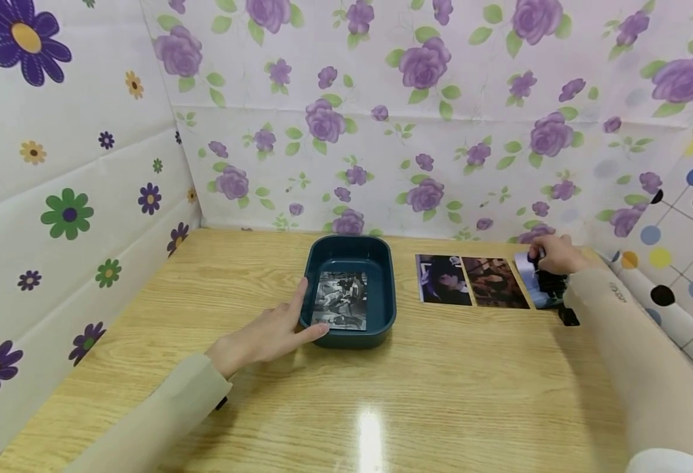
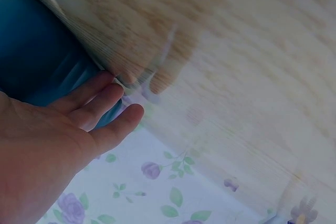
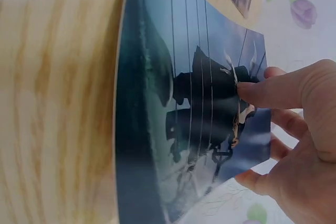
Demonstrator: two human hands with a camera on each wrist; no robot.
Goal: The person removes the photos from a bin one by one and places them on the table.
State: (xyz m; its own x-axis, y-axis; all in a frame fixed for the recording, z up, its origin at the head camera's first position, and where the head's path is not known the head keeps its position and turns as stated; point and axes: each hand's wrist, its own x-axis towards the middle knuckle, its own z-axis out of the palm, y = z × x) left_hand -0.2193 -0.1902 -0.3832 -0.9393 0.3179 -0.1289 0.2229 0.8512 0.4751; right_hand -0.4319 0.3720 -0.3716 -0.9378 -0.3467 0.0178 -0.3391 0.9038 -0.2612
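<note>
A dark teal bin [image 1: 386,289] stands on the wooden table with a black-and-white photo card [image 1: 341,301] lying inside it. My left hand [image 1: 269,334] rests at its left side, fingers straight and spread, thumb reaching over the front left corner. In the left wrist view my left hand [image 2: 68,129] lies along the wall of the bin [image 2: 37,45]. At the right, my right hand [image 1: 559,255] pinches the far edge of a blue photo card [image 1: 529,282]. The right wrist view shows the thumb on the face of this photo card [image 3: 210,108], the other fingers behind it.
A purple-toned photo card [image 1: 444,280] and a brownish photo card [image 1: 495,282] lie in a row left of the held one. Floral sheeting [image 1: 352,131] rises behind the table, with a patterned side at the left and a dotted sheet [image 1: 677,263] at the right.
</note>
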